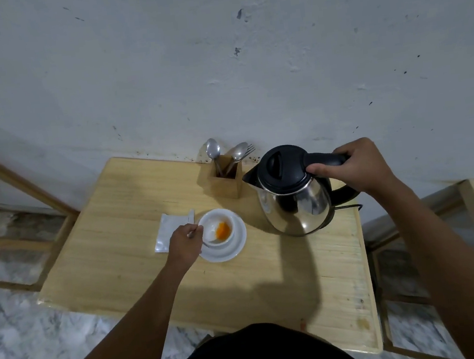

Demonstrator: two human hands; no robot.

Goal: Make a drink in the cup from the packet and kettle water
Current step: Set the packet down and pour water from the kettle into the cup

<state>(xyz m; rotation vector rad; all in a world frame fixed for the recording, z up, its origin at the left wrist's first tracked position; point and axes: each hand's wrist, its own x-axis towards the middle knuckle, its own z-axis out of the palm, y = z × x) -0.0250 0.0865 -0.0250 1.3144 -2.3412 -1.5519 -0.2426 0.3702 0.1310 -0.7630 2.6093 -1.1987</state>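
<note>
A white cup (217, 227) with orange powder in its bottom stands on a white saucer (237, 248) on the wooden table (126, 249). My left hand (184, 243) is closed on a spoon (196, 232) at the cup's left rim. A silver packet (166, 226), torn at the top, lies flat just left of the cup. My right hand (351, 166) grips the black handle of a steel kettle (293, 194), which stands or hovers right of the cup with its spout pointing left.
A wooden holder (227, 177) with spoons and a fork stands by the wall behind the cup. The kettle's black base (345, 192) and cord sit at the table's right edge. Wooden frames stand left and right of the table.
</note>
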